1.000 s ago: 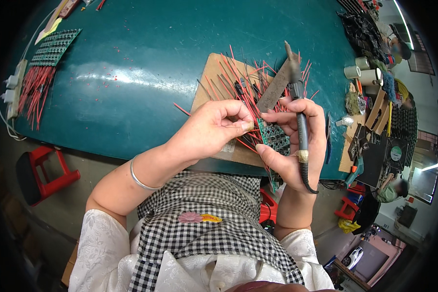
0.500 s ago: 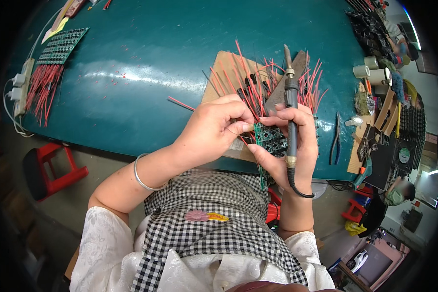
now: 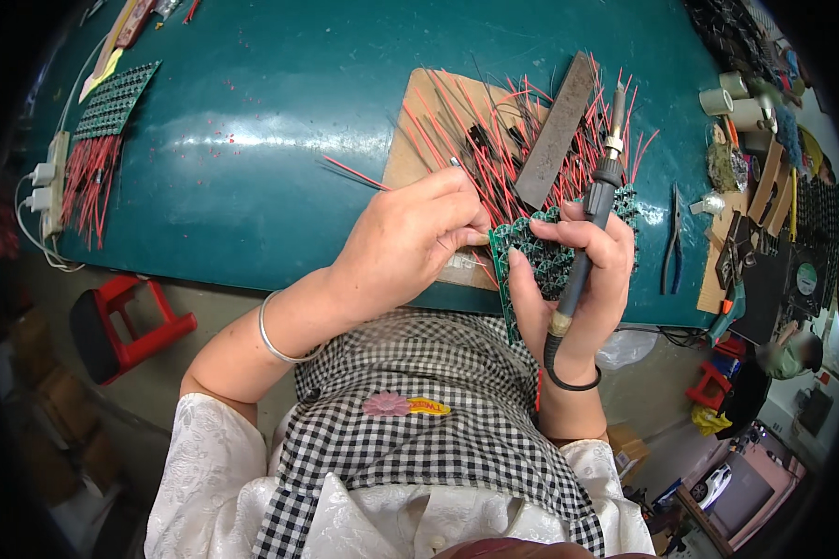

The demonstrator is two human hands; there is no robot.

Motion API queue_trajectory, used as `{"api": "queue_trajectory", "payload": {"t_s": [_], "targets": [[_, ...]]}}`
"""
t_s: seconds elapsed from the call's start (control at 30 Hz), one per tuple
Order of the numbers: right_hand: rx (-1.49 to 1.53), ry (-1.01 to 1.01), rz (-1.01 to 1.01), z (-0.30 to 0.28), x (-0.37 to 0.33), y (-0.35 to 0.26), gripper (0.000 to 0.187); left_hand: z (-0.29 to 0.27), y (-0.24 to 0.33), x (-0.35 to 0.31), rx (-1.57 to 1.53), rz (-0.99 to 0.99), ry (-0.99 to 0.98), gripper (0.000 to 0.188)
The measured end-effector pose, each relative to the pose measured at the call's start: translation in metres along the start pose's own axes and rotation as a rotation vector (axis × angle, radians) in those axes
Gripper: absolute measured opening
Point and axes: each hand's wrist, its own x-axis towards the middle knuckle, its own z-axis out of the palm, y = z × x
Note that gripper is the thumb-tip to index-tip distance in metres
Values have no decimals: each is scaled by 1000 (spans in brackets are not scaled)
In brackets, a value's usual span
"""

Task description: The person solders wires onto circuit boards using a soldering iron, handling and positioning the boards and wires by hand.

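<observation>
A green circuit board, crowded with small black parts, is tilted up at the table's front edge. The thumb and fingertips of my left hand are pinched at the board's left edge on a thin wire, mostly covered by the fingers. A red wire sticks out leftward from behind this hand. My right hand holds a soldering iron, its tip pointing up and away, clear of the board. The thumb and a finger of that hand also rest on the board. Many red and black wires spread beyond it.
A flat metal bar lies across the wires, over a cardboard sheet. Pliers lie at the right. At the far left are another wired board and a power strip. A red stool stands below the table.
The view has shifted slightly. My right hand has tilted the soldering iron more to the right, and more of the board shows. My left hand stays pinched at the board's edge.
</observation>
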Motion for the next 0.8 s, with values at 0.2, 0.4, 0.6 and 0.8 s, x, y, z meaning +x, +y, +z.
{"api": "queue_trajectory", "payload": {"t_s": [0.2,0.4,0.6,0.8], "targets": [[-5,43,-29,2,-1,2,53,0,-1,-1,63,44,13,13],[-9,74,-77,6,-1,9,48,1,-2,-1,72,47,42,14],[31,118,-111,6,-1,12,46,4,-5,-2,24,82,84,15],[-8,112,-140,9,-1,5,45,5,-7,-3,52,97,88,16]]}}
